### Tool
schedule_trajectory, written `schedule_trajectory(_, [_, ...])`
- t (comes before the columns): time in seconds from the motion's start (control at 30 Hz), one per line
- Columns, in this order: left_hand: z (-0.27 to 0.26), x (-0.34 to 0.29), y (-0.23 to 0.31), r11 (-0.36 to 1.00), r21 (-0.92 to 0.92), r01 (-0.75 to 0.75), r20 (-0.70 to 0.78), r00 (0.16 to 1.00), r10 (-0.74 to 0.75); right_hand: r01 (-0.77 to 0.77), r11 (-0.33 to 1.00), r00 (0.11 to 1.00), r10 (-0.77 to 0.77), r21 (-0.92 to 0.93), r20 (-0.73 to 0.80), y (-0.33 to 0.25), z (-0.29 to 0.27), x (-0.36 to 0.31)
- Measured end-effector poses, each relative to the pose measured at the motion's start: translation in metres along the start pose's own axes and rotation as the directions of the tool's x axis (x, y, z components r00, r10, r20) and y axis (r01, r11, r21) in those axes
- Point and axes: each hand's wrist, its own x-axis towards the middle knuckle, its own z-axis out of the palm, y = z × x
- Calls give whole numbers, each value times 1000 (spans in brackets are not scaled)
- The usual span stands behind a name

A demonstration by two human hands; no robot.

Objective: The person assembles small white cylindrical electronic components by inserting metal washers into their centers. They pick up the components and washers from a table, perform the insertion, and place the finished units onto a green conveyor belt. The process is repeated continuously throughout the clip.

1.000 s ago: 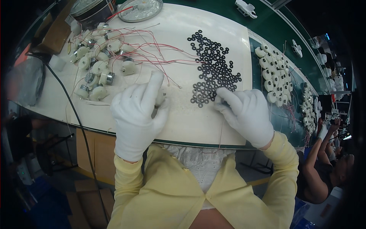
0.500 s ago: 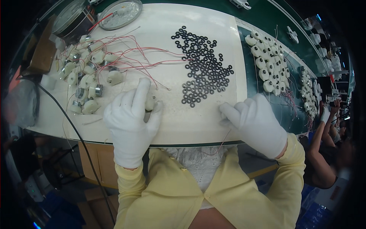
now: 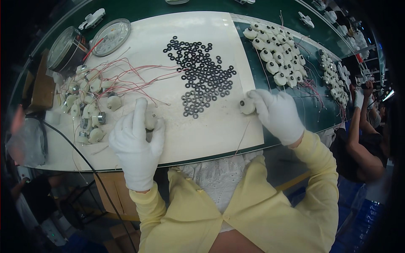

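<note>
Both my hands wear white gloves. My left hand [image 3: 137, 145] is closed around a small cream-white motor [image 3: 150, 120] low over the white table sheet, its thumb and fingers covering most of it. On the right, my right hand [image 3: 278, 114] pinches another round white motor [image 3: 247, 106] by its edge. A black ring sits on that motor's face, and a thin wire [image 3: 242, 138] hangs below it toward the table edge. Many loose black rings [image 3: 202, 69] lie spread between and beyond my hands. Left of them, a heap of white-and-silver motors [image 3: 90, 105] trails red and white wires.
Ringed white motors [image 3: 278, 55] stand in rows on the green mat at right, with another group [image 3: 333, 80] farther off. A clear tub [image 3: 67, 50] and a round lid [image 3: 112, 36] are at back left. A black cable [image 3: 80, 147] crosses the left edge. A co-worker's arm [image 3: 356, 130] shows right.
My right hand has moved right and away from me, nearer the green mat, and the ringed motor in its fingers now shows. My left hand keeps its motor. The whole view has shifted.
</note>
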Motion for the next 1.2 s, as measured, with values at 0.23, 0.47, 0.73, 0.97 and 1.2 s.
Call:
schedule_trajectory(0.23, [2,-3,2,999,5,37,13,999,-37,-185,969,983,181,165,34,18,-29,1])
schedule_trajectory(0.47, [3,-2,0,1000,1,3,-16,1000,-3,-34,980,999,28,197,35,-10,-24,26])
schedule_trajectory(0.73, [1,-2,2,1000,11,26,8,1000,-26,-94,995,986,90,21,137,16,-29,9])
schedule_trajectory(0.97, [3,-1,1,1000,9,20,23,1000,-21,-4,1000,993,6,-17,115,-4,-34,13])
schedule_trajectory(1.2, [1,1,5,999,20,-33,-12,999,33,-59,990,990,42,130,132,14,-62,8])
